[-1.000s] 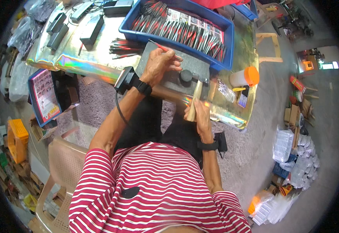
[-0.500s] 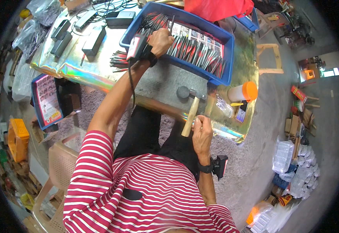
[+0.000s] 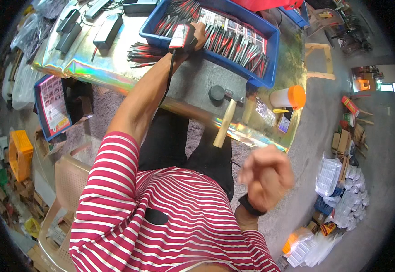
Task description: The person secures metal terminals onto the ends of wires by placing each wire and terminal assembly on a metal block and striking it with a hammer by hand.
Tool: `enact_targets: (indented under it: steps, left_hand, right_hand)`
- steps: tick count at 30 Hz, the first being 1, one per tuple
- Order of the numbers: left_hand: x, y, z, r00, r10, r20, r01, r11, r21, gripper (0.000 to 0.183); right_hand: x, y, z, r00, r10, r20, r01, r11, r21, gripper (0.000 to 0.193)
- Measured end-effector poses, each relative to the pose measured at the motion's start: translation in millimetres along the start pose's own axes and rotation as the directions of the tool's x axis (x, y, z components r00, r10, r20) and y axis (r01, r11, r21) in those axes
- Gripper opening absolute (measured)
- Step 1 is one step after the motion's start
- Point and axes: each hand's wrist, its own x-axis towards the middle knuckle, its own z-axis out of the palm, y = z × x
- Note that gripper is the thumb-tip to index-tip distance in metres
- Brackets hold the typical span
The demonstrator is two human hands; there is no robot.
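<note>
My left hand (image 3: pixel 199 36) reaches into the blue bin (image 3: pixel 270 50), among rows of slim black-and-red pieces (image 3: pixel 227 41). A device strapped to the wrist and the bin's contents hide its fingers. My right hand (image 3: pixel 267 177) is raised in front of the table's near edge, curled and blurred by motion; whether it holds anything is unclear. Nearest to it, a hammer with a round black head (image 3: pixel 216 93) and a pale wooden handle (image 3: pixel 224 124) lies on a dark grey slab (image 3: pixel 193 86), its handle sticking out past the table edge. More slim black-and-red pieces (image 3: pixel 145 54) lie left of the bin.
An orange-lidded jar (image 3: pixel 281 97), a crumpled clear bag (image 3: pixel 264 112) and a small dark packet (image 3: pixel 284 123) lie at the table's right. Black boxes (image 3: pixel 108 31) occupy the left side. A plastic chair (image 3: pixel 70 181) stands behind on the left; plastic-wrapped goods (image 3: pixel 342 195) lie on the right floor.
My right hand has moved away from the hammer handle, rightward and toward me. My left hand has shifted slightly right and farther away, still in the bin. The view has moved a little.
</note>
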Motion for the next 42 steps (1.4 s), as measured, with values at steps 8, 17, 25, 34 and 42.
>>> enact_targets:
  steps: [8,17,25,34,42]
  left_hand:
    - [-6.2,-3.4,-9.2,0.994,0.093,-0.064,-0.096,0.995,-0.037,0.008]
    - [-78.8,-9.6,-102.0,0.912,-0.074,-0.404,0.081,0.997,0.001,0.014]
    - [-147.9,-39.9,-110.8,0.956,-0.247,-0.160,0.280,0.932,0.231,0.011]
    - [-151.6,-43.2,-98.4,0.966,-0.226,-0.126,0.255,0.910,0.327,0.010]
    - [-148.8,-42.1,-99.3,0.970,-0.214,-0.116,0.241,0.913,0.329,0.010]
  right_hand:
    - [-20.7,-85.6,24.2,0.953,-0.083,0.290,-0.019,0.942,0.334,0.036]
    - [-7.5,-110.2,80.5,0.989,0.057,0.137,-0.076,0.988,0.134,0.029]
    - [-18.0,-116.6,110.8,0.947,0.232,-0.221,-0.214,0.971,0.105,0.030]
    - [-13.0,-96.6,70.3,0.945,-0.115,0.306,0.046,0.974,0.224,0.029]
    - [-2.6,-99.3,54.9,0.738,-0.028,0.674,-0.101,0.983,0.152,0.033]
